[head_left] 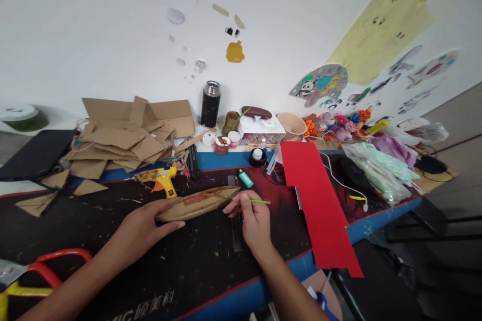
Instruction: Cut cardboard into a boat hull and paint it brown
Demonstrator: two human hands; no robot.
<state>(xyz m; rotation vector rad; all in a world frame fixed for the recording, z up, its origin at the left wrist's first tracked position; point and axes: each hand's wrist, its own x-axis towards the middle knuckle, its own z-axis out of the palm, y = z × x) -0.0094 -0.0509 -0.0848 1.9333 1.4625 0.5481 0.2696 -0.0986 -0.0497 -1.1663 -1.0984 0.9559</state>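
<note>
On the dark mat (188,261) right in front of me, I work on the cardboard hull (196,204). It lies at the middle of the desk, its long axis running from eight o'clock to two o'clock. My left hand (141,228) wraps its eight-o'clock end, thumb on top, fingers under. My right hand (254,218) pinches the green stick (259,201) like a pen, its tip resting on the hull's upper face near the two-o'clock point.

To do this well, I think I should press the hull flat with the left hand so it cannot rock, and draw the tip in short, light strokes along the seam, with my wrist braced on the mat.

The hull is a slim, pointed brown shell, streaked darker reddish brown along its top. The yellow glue gun (162,180) lies at ten o'clock from it, the lighter (245,178) at one o'clock, and the red sheet (316,200) at three.
</note>
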